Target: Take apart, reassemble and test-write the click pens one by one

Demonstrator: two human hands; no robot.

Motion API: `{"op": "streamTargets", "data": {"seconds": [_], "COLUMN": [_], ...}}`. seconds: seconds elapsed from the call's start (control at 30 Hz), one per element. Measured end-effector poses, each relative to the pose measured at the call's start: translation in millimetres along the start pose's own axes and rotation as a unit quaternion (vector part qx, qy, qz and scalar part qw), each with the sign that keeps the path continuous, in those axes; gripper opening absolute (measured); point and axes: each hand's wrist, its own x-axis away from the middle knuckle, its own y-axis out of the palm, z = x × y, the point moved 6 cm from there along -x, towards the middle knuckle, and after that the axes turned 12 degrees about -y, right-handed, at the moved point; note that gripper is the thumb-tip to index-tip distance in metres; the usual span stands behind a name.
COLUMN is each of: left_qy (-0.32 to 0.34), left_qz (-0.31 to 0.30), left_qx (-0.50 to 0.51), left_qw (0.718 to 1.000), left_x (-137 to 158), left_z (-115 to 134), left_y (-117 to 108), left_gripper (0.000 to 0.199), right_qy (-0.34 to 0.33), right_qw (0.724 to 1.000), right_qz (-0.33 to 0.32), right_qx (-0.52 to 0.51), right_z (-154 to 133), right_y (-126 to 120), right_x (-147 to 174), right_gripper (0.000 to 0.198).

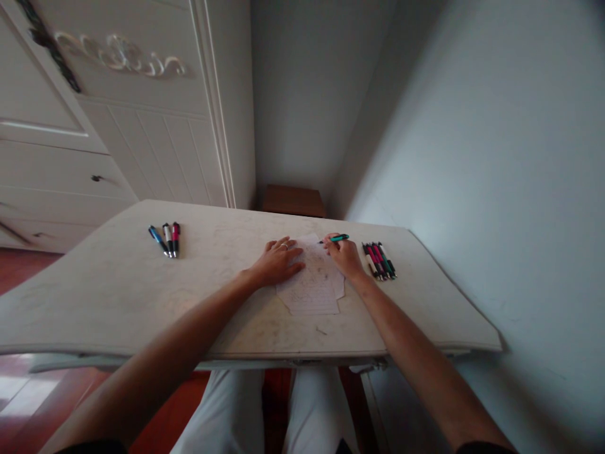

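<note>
At the upper left of the frame, you see a white cabinet with scroll moulding. At the left edge, note the reddish floor; at upper centre, a brown wooden block; at right, a pale wall.

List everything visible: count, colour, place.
table: one, whitish, centre
papers: count unclear, white, on table
left pens: three, blue, white, red, black, table left
right pens: about five, pink, white, green, black, table right
held pen: one, green, black, right hand
cabinet: one, white, left
low furniture: one, brown, back
walls: two, grey, back and right
floor: one, reddish, below
trousers: one, whitish, below
arms: two, above table
left hand: one, on papers
right hand: one, gripping pen
</note>
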Motion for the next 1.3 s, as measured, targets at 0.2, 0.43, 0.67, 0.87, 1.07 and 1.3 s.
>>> {"op": "streamTargets", "data": {"seconds": [0.2, 0.43, 0.67, 0.87, 1.07, 1.3], "left_qy": [-0.001, -0.006, -0.003, -0.002, 0.005, 0.006], "left_qz": [0.009, 0.008, 0.009, 0.01, 0.009, 0.008], "left_qx": [0.002, 0.012, -0.008, 0.0, -0.029, -0.066], "left_qw": [1.0, 1.0, 1.0, 1.0, 1.0, 0.998], "left_x": [0.2, -0.6, -0.3, -0.7, -0.1, 1.4], "left_z": [1.1, 1.2, 1.0, 0.3, 2.3, 4.9], "left_y": [-0.5, -1.2, 0.2, 0.3, 0.0, -1.9], "left_gripper": [0.042, 0.043, 0.045, 0.044, 0.046, 0.046], "right_qy": [-0.007, -0.002, -0.014, -0.018, -0.005, 0.014], "right_qw": [1.0, 1.0, 0.999, 0.997, 0.995, 0.994], "right_qz": [-0.004, 0.011, 0.001, -0.005, -0.009, -0.019], "right_qx": [0.023, -0.01, 0.04, 0.071, 0.095, 0.105], "right_z": [-3.2, 2.8, 0.1, -1.2, -4.2, -5.0], "right_y": [-0.5, -1.8, -3.6, -3.1, -4.7, -4.2], "right_x": [-1.8, -1.6, -1.9, -1.8, -1.3, -1.1], "right_gripper": [0.03, 0.027, 0.028, 0.027, 0.025, 0.02]}}
